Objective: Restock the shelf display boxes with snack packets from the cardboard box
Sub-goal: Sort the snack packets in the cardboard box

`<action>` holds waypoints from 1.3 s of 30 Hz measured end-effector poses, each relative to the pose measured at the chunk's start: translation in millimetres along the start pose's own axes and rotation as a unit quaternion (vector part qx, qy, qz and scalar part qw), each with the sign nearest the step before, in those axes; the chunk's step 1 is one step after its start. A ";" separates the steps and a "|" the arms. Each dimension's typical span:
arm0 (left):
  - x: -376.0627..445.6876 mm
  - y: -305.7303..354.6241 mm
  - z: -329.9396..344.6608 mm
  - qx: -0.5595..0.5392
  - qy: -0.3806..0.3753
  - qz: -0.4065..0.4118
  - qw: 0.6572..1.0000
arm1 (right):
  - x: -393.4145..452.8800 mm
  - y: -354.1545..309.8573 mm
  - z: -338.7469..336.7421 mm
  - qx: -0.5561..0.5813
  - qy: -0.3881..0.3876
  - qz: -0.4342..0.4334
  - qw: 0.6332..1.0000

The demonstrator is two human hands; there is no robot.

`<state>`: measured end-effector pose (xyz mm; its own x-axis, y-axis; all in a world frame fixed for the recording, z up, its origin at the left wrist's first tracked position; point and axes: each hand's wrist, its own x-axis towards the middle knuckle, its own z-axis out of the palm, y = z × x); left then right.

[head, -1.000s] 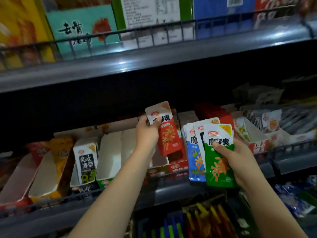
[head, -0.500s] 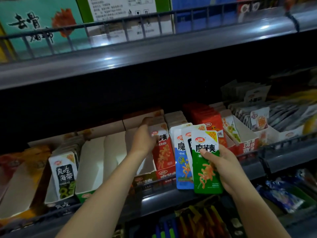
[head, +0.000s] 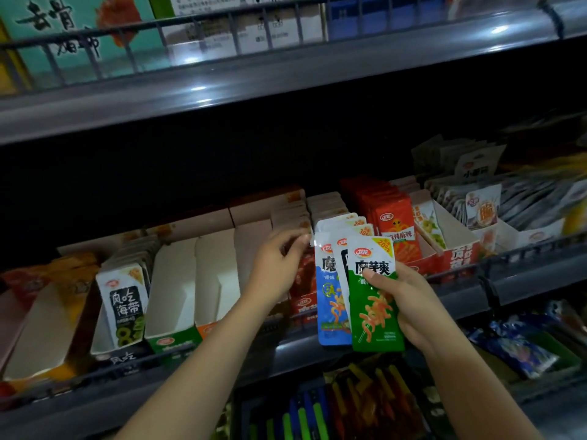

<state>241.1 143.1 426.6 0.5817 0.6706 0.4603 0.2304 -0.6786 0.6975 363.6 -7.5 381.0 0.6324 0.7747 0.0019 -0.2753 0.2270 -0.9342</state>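
Here the right hand grips fanned packets; left hand, seemingly loose-fingered, holds nothing.

The left hand hides most of the red packet (its grip there unclear), blurred fingers

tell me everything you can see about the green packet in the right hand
The green packet is a flat, glossy pouch, white at the top with a red oval logo, a yellow corner flash and bold black characters, green below with orange strips pictured. It stands upright at the front of a fanned stack, ahead of a blue packet. The right hand grips it, thumb across its face, in front of the shelf edge.
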 end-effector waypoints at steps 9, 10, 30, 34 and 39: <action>-61.8 -4.2 -29.3 -0.294 -0.009 -0.205 0.934 | -10.1 16.0 43.7 0.001 -0.046 0.002 0.999; -65.8 -7.7 -35.2 -0.294 0.002 -0.216 0.931 | -11.9 18.4 49.4 -0.003 -0.045 -0.001 0.999; -57.2 -32.5 -139.1 -0.414 0.205 -0.262 0.847 | -28.1 17.1 98.8 0.055 0.003 -0.047 0.997; -22.6 -25.0 -132.4 -0.454 0.189 -0.275 0.826 | -20.7 3.3 85.6 0.028 0.008 -0.048 0.998; 3.2 -10.2 -113.3 -0.502 0.121 -0.295 0.804 | -10.8 -13.6 71.0 -0.007 0.021 -0.072 0.997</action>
<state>152.3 186.2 483.1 0.4053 0.9082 -0.1043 -0.4063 0.2812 0.8694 309.1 23.0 419.0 0.6943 0.7094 0.1211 -0.1695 0.3248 -0.9305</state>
